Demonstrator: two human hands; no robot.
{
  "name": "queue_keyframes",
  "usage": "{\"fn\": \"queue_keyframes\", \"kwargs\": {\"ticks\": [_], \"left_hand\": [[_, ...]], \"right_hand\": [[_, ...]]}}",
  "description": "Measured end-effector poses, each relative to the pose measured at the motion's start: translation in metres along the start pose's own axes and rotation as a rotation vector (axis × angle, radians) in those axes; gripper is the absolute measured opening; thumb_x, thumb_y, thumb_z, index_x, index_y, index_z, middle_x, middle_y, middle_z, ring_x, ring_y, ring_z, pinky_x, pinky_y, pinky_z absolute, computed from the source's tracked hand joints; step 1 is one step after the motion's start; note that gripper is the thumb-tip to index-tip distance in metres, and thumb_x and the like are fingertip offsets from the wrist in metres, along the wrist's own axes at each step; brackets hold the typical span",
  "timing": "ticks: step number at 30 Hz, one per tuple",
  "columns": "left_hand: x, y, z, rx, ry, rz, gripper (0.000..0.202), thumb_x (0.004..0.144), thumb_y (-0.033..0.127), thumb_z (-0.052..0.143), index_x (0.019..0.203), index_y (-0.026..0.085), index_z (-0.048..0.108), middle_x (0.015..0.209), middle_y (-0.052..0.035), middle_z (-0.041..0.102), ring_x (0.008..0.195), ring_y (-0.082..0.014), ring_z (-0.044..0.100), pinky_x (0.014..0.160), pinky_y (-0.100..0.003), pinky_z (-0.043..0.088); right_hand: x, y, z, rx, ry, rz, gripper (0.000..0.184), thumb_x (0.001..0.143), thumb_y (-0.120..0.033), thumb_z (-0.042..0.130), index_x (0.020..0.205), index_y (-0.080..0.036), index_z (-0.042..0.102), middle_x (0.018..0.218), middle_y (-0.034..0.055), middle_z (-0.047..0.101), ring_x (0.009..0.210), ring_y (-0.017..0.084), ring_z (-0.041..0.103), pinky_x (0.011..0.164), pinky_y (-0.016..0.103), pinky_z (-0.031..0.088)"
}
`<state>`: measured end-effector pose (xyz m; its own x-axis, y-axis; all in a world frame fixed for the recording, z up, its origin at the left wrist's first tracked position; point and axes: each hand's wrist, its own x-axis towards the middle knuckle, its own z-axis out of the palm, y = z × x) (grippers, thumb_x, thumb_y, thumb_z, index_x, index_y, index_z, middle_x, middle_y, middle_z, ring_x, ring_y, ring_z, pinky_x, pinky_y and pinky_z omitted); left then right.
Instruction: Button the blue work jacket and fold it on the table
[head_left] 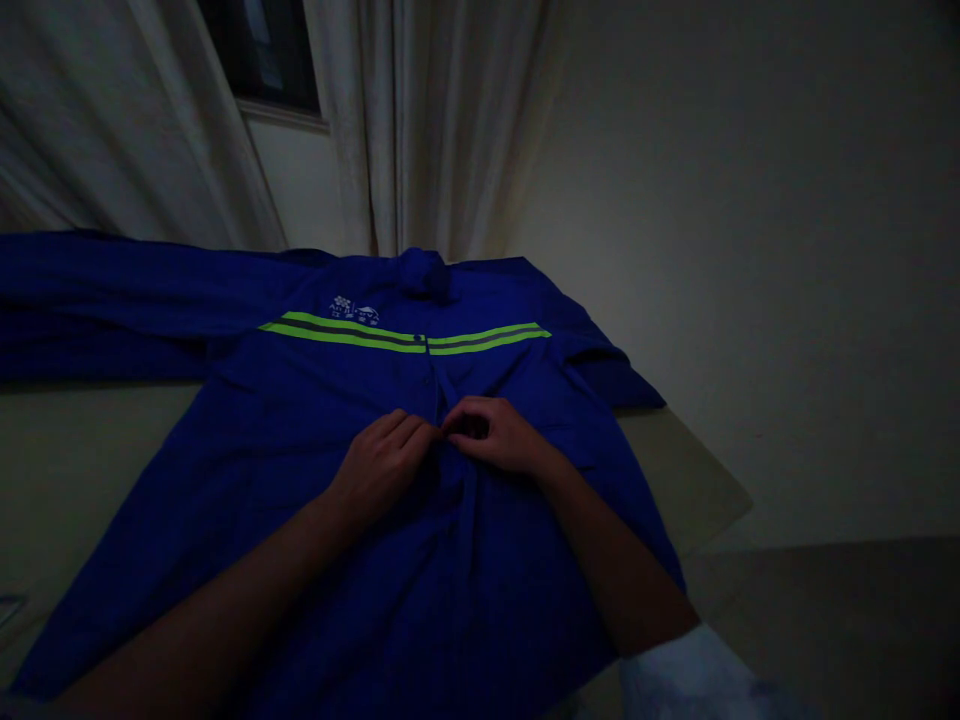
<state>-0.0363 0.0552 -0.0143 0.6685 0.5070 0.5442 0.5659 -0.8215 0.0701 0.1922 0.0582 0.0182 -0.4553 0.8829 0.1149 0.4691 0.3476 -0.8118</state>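
Left hand (382,462) and right hand (499,435), fingers pinched narrow on blue shirt (247,470) placket mid-chest; toward 12 o'clock the front looks closed, toward 6 o'clock seemingly still unfastened.

matt blue cloth jacket (360,520), pale cloth curtains (420,120)

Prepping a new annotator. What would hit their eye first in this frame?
The blue shirt, spread front-up across the table with twin lime stripes across its chest, stands out in the dim room. At its middle the left hand and right hand meet, fingertips pinching the front opening. Pale curtains hang behind, beside a dark window at upper left.
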Motion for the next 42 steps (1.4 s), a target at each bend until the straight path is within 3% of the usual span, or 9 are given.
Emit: {"fn": "queue_keyframes", "kwargs": {"ticks": [7,14,22,29,35,42], "left_hand": [[0.004,0.003,-0.008,0.101,0.05,0.064,0.013,0.101,0.011,0.053,0.103,0.017,0.065,0.089,-0.0046,0.069,0.08,-0.0222,0.055,0.072,-0.037,0.043],[0.01,0.005,-0.016,0.317,0.008,0.098,0.017,0.099,0.011,0.053,0.094,0.019,0.066,0.083,-0.0054,0.065,0.077,-0.0245,0.052,0.07,-0.04,0.037],[0.011,0.011,-0.019,0.245,-0.04,0.015,0.027,0.101,0.009,0.047,0.086,0.021,0.066,0.083,-0.0064,0.064,0.079,-0.0233,0.054,0.073,-0.041,0.037],[0.01,0.007,-0.015,0.296,-0.051,0.066,0.021,0.099,0.012,0.05,0.088,0.02,0.066,0.085,-0.0071,0.065,0.081,-0.0252,0.055,0.075,-0.043,0.039],[0.011,0.007,-0.017,0.324,-0.009,0.133,0.023,0.099,0.011,0.051,0.084,0.02,0.065,0.08,-0.0051,0.062,0.077,-0.0238,0.054,0.073,-0.042,0.038],[0.008,0.002,-0.017,0.255,-0.057,0.057,0.02,0.099,0.014,0.054,0.083,0.022,0.064,0.081,-0.0049,0.064,0.078,-0.0238,0.054,0.072,-0.043,0.038]], "right_hand": [[-0.002,-0.008,0.002,-0.172,0.048,-0.115,0.016,0.081,-0.007,0.072,0.093,-0.017,0.073,0.088,0.0008,0.064,0.074,0.012,0.057,0.07,0.024,0.044],[0.0,-0.005,0.005,-0.089,0.079,-0.049,0.013,0.08,-0.011,0.072,0.092,-0.017,0.072,0.085,-0.001,0.062,0.07,0.011,0.054,0.066,0.023,0.042],[0.0,-0.006,0.005,-0.075,0.098,0.009,0.01,0.082,-0.017,0.071,0.092,-0.019,0.072,0.082,-0.0013,0.062,0.066,0.011,0.051,0.062,0.024,0.041],[0.001,-0.001,0.008,-0.027,0.065,0.069,0.007,0.083,-0.018,0.07,0.089,-0.019,0.069,0.071,-0.0045,0.06,0.062,0.01,0.051,0.06,0.023,0.039],[0.002,-0.004,0.011,0.092,0.09,0.101,0.01,0.088,-0.028,0.069,0.089,-0.019,0.069,0.069,-0.0046,0.057,0.061,0.011,0.049,0.057,0.023,0.036],[0.005,-0.004,0.019,0.158,0.144,0.143,0.008,0.086,-0.027,0.069,0.083,-0.019,0.067,0.068,-0.0045,0.056,0.062,0.012,0.048,0.057,0.024,0.035]]}}
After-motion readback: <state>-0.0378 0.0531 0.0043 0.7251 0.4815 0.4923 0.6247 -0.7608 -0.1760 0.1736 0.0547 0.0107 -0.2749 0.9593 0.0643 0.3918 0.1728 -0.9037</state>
